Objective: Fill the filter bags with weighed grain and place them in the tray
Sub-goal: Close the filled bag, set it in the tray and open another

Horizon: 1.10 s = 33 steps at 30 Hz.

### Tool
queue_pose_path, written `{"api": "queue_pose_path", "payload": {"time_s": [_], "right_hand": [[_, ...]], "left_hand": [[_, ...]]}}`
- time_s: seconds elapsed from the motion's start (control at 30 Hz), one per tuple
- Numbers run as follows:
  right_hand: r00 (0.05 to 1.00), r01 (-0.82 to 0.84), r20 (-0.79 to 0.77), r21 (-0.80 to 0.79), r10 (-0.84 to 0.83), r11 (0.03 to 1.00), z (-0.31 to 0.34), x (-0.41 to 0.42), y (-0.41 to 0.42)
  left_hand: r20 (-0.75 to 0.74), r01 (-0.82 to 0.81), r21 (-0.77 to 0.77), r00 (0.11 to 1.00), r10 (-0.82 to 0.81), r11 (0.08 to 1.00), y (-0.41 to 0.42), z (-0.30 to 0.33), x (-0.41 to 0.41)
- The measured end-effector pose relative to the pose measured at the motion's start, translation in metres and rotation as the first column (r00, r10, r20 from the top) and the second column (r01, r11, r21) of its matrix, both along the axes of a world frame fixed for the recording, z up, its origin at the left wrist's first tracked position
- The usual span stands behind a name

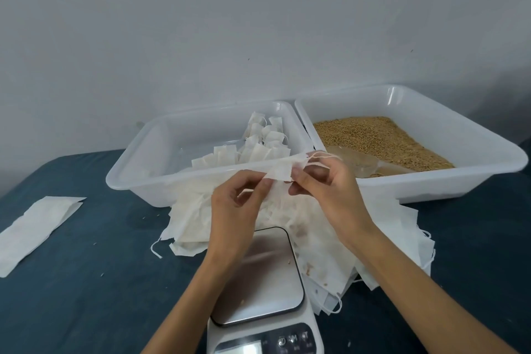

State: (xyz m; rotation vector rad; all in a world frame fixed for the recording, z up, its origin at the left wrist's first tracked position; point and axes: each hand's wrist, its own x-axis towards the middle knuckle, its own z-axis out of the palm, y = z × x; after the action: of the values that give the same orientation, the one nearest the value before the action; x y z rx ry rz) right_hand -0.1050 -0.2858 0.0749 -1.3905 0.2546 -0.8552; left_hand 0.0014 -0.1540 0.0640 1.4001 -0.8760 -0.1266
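Observation:
I hold one empty white filter bag (280, 172) in the air in front of the trays. My left hand (235, 210) pinches its lower left edge and my right hand (324, 181) pinches its top, where the drawstring (319, 156) loops out. Beneath my hands lies a heap of empty filter bags (324, 241) on the table. The left white tray (138, 164) holds several filled bags (258, 144) at its right side. The right white tray (488, 141) holds brown grain (370, 138) and a clear plastic scoop (359, 164). A digital scale (264, 282) with a bare steel platform stands under my forearms.
A folded white sheet or bag strip (37, 227) lies at the left on the dark blue tabletop (86, 296). A few loose grains dot the table. A plain grey wall rises behind the trays.

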Motion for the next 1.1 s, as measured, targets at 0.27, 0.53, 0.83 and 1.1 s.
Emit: {"api": "queue_pose_path", "payload": {"time_s": [0.27, 0.53, 0.83, 1.1], "right_hand": [[0.989, 0.144, 0.031, -0.317, -0.141, 0.937, -0.005, 0.0, -0.003], [0.999, 0.034, -0.004, -0.141, -0.035, 0.989, -0.004, 0.0, -0.002], [0.998, -0.005, 0.06, -0.033, 0.007, 0.999, 0.005, -0.005, -0.003], [0.996, 0.002, -0.095, -0.024, -0.004, 1.0, 0.002, -0.002, -0.003]], "left_hand": [[0.091, 0.01, 0.05, 0.996, -0.015, 0.999, 0.0, -0.001, -0.007], [0.348, -0.092, 0.068, 0.936, 0.063, 0.993, -0.002, -0.003, -0.006], [-0.366, 0.114, -0.021, 0.924, -0.113, 0.993, 0.003, 0.007, 0.004], [-0.209, 0.096, -0.002, 0.973, -0.094, 0.995, 0.003, 0.008, -0.001]]}}
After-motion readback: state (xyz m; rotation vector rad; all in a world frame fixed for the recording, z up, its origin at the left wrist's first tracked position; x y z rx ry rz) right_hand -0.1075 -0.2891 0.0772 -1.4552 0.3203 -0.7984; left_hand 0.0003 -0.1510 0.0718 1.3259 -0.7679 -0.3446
